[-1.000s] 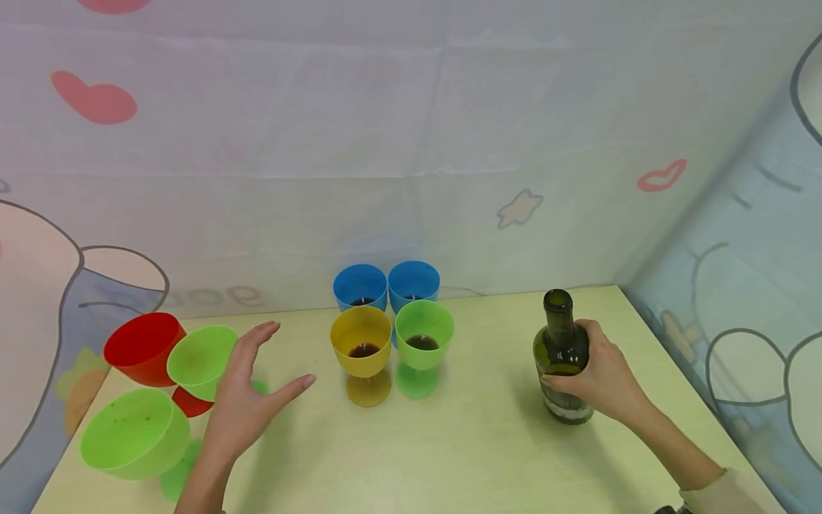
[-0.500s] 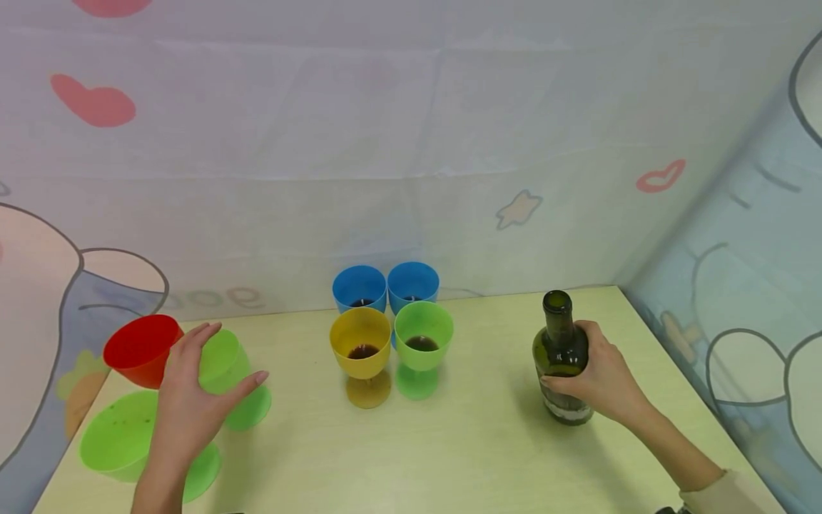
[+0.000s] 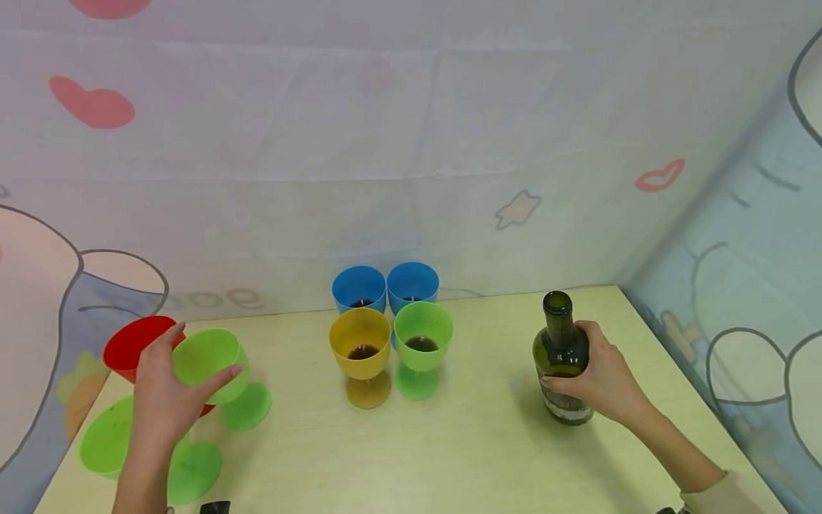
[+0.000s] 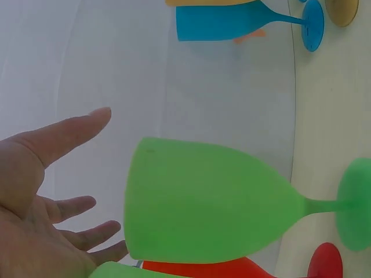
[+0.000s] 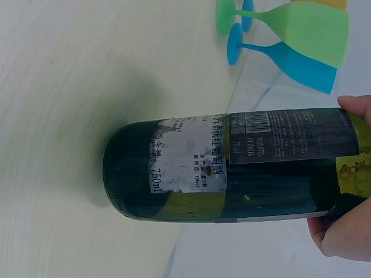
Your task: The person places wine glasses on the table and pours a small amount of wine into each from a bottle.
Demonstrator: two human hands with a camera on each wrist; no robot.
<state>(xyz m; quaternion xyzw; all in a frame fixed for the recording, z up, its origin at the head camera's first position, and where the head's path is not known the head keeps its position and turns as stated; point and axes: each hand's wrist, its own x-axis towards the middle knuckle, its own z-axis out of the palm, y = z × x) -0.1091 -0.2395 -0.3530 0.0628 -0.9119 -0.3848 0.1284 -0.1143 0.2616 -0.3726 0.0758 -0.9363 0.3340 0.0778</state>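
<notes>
My left hand is spread beside a light green goblet on the left of the table. In the left wrist view, the thumb and fingers are extended near the rim of that green goblet, with a gap between thumb and cup. A red goblet and another green goblet stand close by, partly hidden by the hand. My right hand grips a dark green wine bottle, held upright at the right. Its labels show on the bottle in the right wrist view.
In the middle stand a yellow goblet, a green goblet and two blue goblets, one blue goblet behind the yellow one. Dark liquid lies in them. A printed cloth hangs behind the pale table.
My left hand has moved left and slightly down, from right of the green goblet to its left side, fingers still spread. The right hand and bottle have stayed in place.
</notes>
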